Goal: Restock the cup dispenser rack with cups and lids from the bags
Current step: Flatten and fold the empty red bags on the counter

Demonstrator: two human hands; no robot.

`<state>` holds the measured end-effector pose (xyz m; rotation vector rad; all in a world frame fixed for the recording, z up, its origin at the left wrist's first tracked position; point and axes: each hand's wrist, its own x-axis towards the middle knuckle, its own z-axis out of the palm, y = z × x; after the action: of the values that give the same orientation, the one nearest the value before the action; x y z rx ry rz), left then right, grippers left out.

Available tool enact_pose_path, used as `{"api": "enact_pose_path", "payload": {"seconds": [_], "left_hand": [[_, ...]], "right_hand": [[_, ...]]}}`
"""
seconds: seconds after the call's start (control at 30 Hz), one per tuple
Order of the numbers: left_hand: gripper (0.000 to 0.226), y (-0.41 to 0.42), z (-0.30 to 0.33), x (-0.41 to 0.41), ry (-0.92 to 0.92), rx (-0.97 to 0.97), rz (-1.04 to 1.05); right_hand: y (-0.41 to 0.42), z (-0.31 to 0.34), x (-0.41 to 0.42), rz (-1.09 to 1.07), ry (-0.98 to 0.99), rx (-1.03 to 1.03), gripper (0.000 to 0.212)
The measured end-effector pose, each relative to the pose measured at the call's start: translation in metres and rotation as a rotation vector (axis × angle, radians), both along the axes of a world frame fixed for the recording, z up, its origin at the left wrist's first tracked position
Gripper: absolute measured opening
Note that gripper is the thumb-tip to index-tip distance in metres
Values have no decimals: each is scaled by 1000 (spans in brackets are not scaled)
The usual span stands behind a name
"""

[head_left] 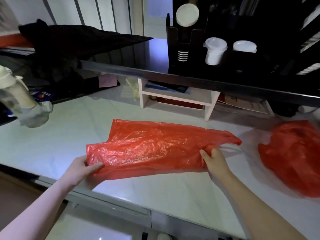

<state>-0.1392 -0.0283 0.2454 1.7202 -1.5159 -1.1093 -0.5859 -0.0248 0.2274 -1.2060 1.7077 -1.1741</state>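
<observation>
Cup dispenser rack [242,54]: the black rack is standing on the dark raised shelf [155,71] at the upper right, well apart from my hands; I am seeing it hold white stock in three places
White counter [60,135]: it is stretching under everything in front of me; both bags are lying on it
Flat red bag [152,149]: I am holding this one between my two hands; it is lying mostly flattened and wrinkled on the counter, running from lower left to upper right; I cannot tell whether anything is inside
Second red bag [292,156]: it is sitting crumpled at the right edge of the counter, just beside a patch of clear plastic; it is blurred, so its contents are not readable to me
Black cloth [69,42]: it is draping over the left end of the shelf
White organiser [174,97]: it is standing under the shelf at the back of the counter, with papers in it
Left hand [81,168]: it is gripping the bag's lower left corner, thumb on top and fingers beneath the plastic
Right hand [214,161]: it is pinching the bag's lower right edge, fingers curled round a fold
Stacked cups [213,51]: they are poking up from a round opening of the rack
Round lid [187,15]: it is sitting at the top of the rack's left column
Flat lid [244,46]: it is lying in the opening right of the cups
</observation>
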Motion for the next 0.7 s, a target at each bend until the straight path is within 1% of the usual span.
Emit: {"api": "enact_pose_path", "payload": {"seconds": [0.07,0.13,0.17,0.23,0.3,0.33,0.43,0.5,0.53,0.57,0.6,0.67,0.7], "left_hand": [[39,4,2,-3,-101,62,-169],[47,7,4,-8,-212,58,-286],[44,8,4,-10,-251,19,-297],[25,8,3,-14,-282,-65,-262],[4,8,1,-15,-204,-64,-199],[1,8,0,-16,-146,-40,-176],[8,6,5,-18,10,-23,-112],[17,3,11,-19,131,-38,-56],[17,0,15,-20,217,-39,-23],[10,-3,16,-20,290,-36,10],[4,-6,18,-22,324,-34,42],[23,-11,14,-27,250,-46,106],[27,-11,10,-32,198,-54,122]], "right_hand": [[3,-2,-4,-17,40,12,19],[5,-4,-9,-27,86,11,21],[6,-5,-12,-21,102,8,19],[7,-7,-16,-5,115,14,13],[7,-10,-19,-6,109,7,11],[7,-10,-21,-11,102,-1,10],[8,-7,-21,-16,40,-36,19],[8,-2,-21,-55,22,-64,18],[7,1,-21,-76,30,-72,16],[7,5,-21,-89,55,-72,16],[6,9,-22,-85,107,-66,18],[1,10,-28,-40,258,-25,24],[-2,9,-29,-23,317,19,28]]}}
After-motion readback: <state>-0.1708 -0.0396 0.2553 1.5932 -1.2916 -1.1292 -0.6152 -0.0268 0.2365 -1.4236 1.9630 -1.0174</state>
